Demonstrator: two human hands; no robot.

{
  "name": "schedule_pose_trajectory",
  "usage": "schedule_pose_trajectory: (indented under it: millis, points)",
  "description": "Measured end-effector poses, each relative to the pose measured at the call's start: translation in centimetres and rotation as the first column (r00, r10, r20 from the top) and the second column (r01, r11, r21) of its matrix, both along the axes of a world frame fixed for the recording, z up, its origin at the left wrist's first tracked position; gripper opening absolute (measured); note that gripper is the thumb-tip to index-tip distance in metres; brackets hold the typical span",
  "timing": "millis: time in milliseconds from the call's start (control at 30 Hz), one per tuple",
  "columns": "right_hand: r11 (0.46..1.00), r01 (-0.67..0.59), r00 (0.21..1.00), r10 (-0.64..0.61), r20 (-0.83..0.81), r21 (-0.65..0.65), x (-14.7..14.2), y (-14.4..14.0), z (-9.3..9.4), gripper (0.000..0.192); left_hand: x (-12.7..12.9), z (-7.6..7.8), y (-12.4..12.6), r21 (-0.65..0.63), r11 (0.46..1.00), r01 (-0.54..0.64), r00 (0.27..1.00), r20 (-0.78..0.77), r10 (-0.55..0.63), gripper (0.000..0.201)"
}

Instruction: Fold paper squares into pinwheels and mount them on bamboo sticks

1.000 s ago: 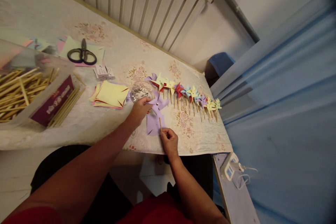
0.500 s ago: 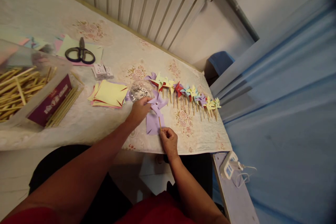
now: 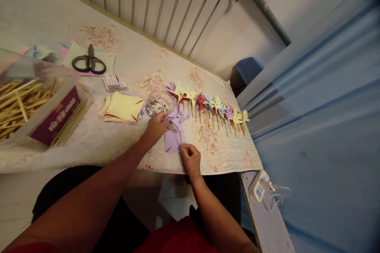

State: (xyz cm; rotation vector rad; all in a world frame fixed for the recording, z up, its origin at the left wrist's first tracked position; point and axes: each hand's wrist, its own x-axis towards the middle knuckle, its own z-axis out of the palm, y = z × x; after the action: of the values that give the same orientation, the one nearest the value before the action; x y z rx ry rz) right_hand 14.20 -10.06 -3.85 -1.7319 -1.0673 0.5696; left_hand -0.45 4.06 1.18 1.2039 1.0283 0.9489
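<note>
A purple paper pinwheel (image 3: 178,118) with a small pin at its centre sits at the top of a thin wooden stick (image 3: 181,139). My right hand (image 3: 191,159) pinches the stick near its lower end, by the table's front edge. At the pinwheel's left blade, the fingers of my left hand (image 3: 154,127) are curled and closed on the paper; their tips are partly hidden. Beneath the pinwheel lies a purple paper sheet (image 3: 172,142) with slits cut at its corners. Just beyond my left hand is a clear round dish (image 3: 158,104) of small metal pins.
Finished pinwheels (image 3: 216,104) stand in a row to the right. A stack of cut paper (image 3: 123,106), small boxes (image 3: 114,82) and scissors (image 3: 89,63) lie left. A clear bin (image 3: 22,142) holds many sticks. A power strip (image 3: 258,185) rests at lower right.
The view has shifted slightly. My left fingers have shifted a little at the pinwheel's left blade, with lower fingers showing more. My right hand keeps its hold on the stick.
</note>
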Motion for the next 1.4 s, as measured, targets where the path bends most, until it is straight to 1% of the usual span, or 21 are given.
schedule_pose_trajectory:
  millis: [133,300,633,833,1000,1100,1233,1400]
  points:
    - [1.000,0.003,1.000,-0.003,-0.005,0.005,0.01,-0.02,-0.03,0.016,-0.20,-0.20,-0.34,0.012,1.000,0.009,0.996,-0.083,-0.008,0.023]
    - [1.000,0.000,1.000,0.000,-0.006,0.007,0.03,0.01,-0.17,0.017,-0.37,-0.20,-0.51,0.049,0.999,0.021,0.992,-0.124,-0.015,0.018]
    - [1.000,0.009,1.000,-0.009,0.008,-0.006,0.01,0.07,-0.12,0.017,-0.24,-0.70,-0.24,0.024,1.000,0.017,0.998,-0.065,-0.015,0.022]
    - [1.000,0.018,1.000,-0.018,0.006,-0.001,0.11,0.11,-0.31,0.019,-0.29,-0.56,-0.52,0.017,1.000,0.022,0.999,-0.033,-0.021,0.023]
    - [0.999,0.037,0.999,-0.037,-0.017,0.014,0.13,0.18,-0.35,0.019,-0.36,-0.37,-0.79,0.027,0.999,0.019,0.998,-0.069,-0.017,0.029]
    - [0.999,0.041,0.999,-0.041,-0.013,0.011,0.13,0.21,-0.34,0.019,-0.31,-0.51,-0.80,0.024,1.000,0.014,0.993,-0.118,-0.011,0.027]
    - [0.999,0.046,0.999,-0.045,-0.029,0.015,0.14,0.22,-0.46,0.021,-0.30,-0.66,-0.82,0.003,1.000,0.016,0.992,-0.127,-0.015,0.023]
    - [0.999,0.051,0.998,-0.051,-0.025,0.010,0.18,0.19,-0.53,0.021,-0.42,-0.51,-0.90,-0.065,0.998,0.022,0.998,-0.063,-0.026,0.021]
